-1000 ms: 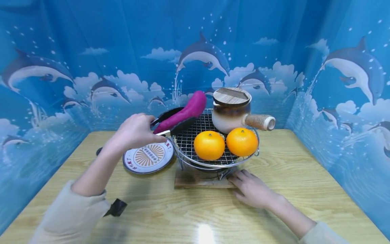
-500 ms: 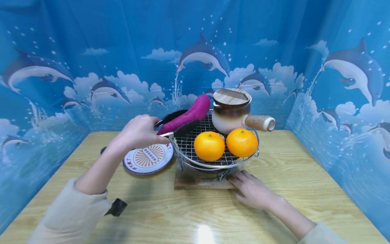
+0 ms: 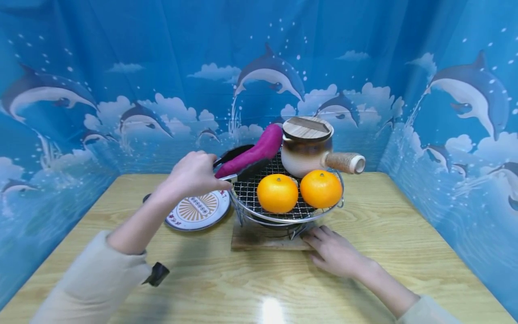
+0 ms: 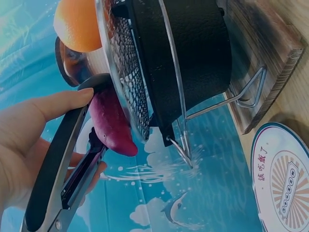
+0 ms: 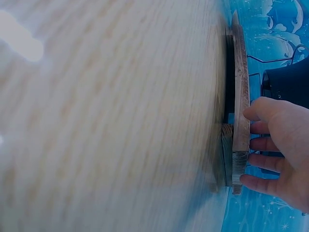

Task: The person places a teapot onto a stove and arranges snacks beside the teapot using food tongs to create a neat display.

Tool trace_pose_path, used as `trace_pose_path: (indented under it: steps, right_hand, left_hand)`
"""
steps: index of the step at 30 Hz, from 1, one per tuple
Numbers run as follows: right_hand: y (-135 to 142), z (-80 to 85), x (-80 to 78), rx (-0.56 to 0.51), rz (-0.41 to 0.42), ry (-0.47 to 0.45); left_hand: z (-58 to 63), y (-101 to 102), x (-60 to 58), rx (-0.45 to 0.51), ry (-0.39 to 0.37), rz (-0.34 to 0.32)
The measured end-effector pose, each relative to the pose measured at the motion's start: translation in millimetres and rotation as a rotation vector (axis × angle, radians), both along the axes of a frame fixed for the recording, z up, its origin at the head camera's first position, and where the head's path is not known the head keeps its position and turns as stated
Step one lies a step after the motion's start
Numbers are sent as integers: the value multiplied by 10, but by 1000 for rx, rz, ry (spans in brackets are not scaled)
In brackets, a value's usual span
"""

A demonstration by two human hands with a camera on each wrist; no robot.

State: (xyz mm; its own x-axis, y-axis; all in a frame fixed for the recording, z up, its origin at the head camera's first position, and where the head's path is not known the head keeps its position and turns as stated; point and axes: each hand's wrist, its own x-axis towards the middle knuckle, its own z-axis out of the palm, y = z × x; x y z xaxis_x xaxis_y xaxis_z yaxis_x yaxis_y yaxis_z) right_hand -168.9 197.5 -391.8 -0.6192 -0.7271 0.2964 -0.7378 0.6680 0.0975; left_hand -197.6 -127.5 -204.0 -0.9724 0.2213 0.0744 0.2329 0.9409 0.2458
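My left hand (image 3: 196, 175) grips a pair of tongs (image 4: 53, 174) with black handles and black tips. Between the tips lies a purple sweet potato (image 3: 259, 150), tilted up to the right over the left side of a round wire grill rack (image 3: 250, 185). The left wrist view shows the sweet potato's tapered end (image 4: 120, 142) close beside the rack; whether they touch I cannot tell. At the front right corner of the wooden board (image 3: 263, 244) under the stove, my right hand (image 3: 336, 252) rests its extended fingers and thumb on the edge.
Two oranges (image 3: 277, 193) sit at the rack's front. Behind them stands a lidded clay pot (image 3: 303, 155), its wrapped handle (image 3: 344, 162) pointing right. A patterned plate (image 3: 202, 211) lies left of the black stove (image 4: 193, 53). Dolphin-print curtain (image 3: 182, 54) surrounds the table.
My left hand has moved to the right and slightly forward with the tongs, bringing the sweet potato lower and further over the rack, nearer the pot. The right hand has stayed in place.
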Motion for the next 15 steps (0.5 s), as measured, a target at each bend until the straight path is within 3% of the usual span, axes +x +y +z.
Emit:
trace_pose_path:
  steps: [15]
  right_hand:
    - [3, -17, -13, -1, 4, 6]
  left_hand:
    - [3, 83, -24, 18, -46, 12]
